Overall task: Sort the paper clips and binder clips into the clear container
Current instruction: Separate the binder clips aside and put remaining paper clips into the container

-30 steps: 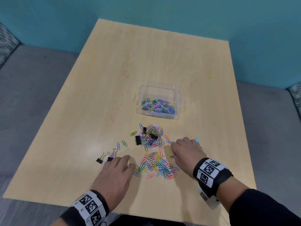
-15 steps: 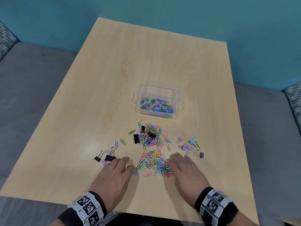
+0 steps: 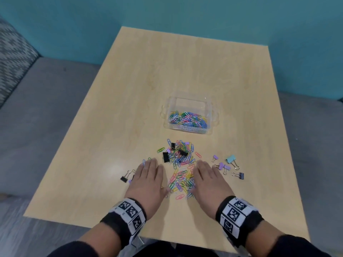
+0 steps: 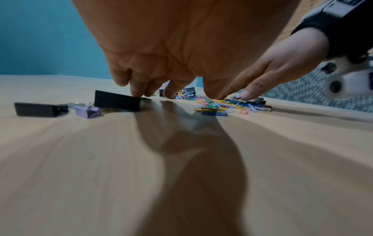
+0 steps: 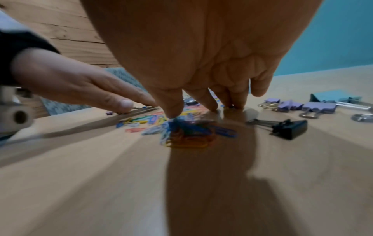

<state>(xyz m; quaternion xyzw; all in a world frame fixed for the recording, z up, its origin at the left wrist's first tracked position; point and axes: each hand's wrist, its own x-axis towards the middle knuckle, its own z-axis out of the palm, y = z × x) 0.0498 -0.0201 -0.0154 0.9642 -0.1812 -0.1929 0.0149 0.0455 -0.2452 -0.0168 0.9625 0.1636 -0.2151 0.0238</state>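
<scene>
No legible text, brand or number in any view; only black-and-white square fiducial markers on the left wristband [image 3: 130, 213] and right wristband [image 3: 235, 216].

- Our left hand [image 4: 171, 52] fills the top of the left wrist view, its straight fingertips [image 4: 139, 91] down on the wooden table [image 4: 80, 159].
- A black binder clip [image 4: 117, 103] touches those fingertips; another black binder clip [image 4: 35, 109] and a purple binder clip [image 4: 87, 111] lie further left.
- Our right hand [image 4: 282, 63] reaches in, fingers extended over the coloured paper clips [image 4: 218, 106].
</scene>
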